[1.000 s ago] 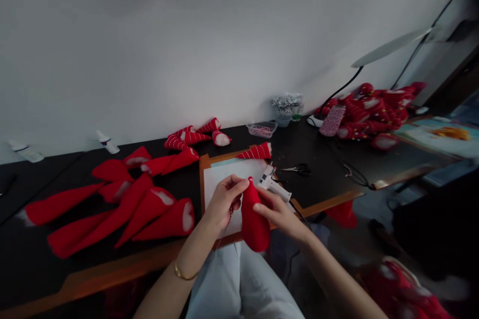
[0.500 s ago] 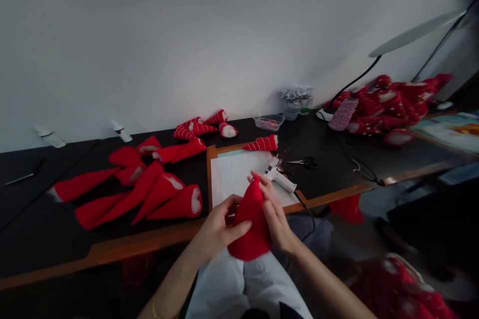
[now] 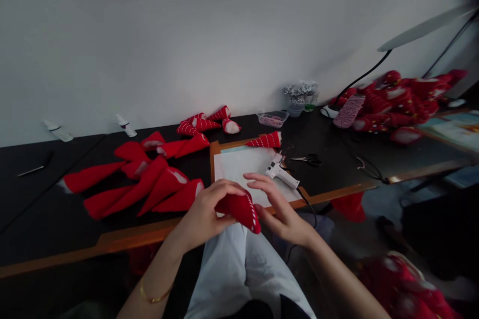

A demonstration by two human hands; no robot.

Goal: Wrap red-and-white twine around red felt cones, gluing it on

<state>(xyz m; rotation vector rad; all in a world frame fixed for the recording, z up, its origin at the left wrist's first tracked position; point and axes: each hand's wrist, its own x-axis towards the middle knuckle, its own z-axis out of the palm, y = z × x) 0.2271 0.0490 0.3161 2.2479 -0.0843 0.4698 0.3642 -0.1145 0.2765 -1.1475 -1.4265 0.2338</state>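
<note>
A red felt cone hat (image 3: 239,209) with a strand of red-and-white cord along its edge is in my left hand (image 3: 207,212), whose fingers wrap round it above my lap. My right hand (image 3: 279,209) is beside the hat's right side, fingers apart; its fingertips are close to the corded edge. Just beyond the hands a white glue gun (image 3: 280,172) lies on a sheet of white paper (image 3: 234,164). One red cone wound with cord (image 3: 265,139) rests at the paper's far edge.
Several plain red cones (image 3: 149,184) lie on the black table (image 3: 26,229) at left, with corded ones (image 3: 202,123) behind. Scissors (image 3: 309,159), a plastic tub (image 3: 272,119), a cord spool (image 3: 350,110), a lamp (image 3: 422,30) and a red pile (image 3: 396,102) are to the right.
The hat has turned from upright, tip up, to lying over sideways, bringing its corded edge into view. My right hand has let go and spread its fingers. The view has shifted slightly.
</note>
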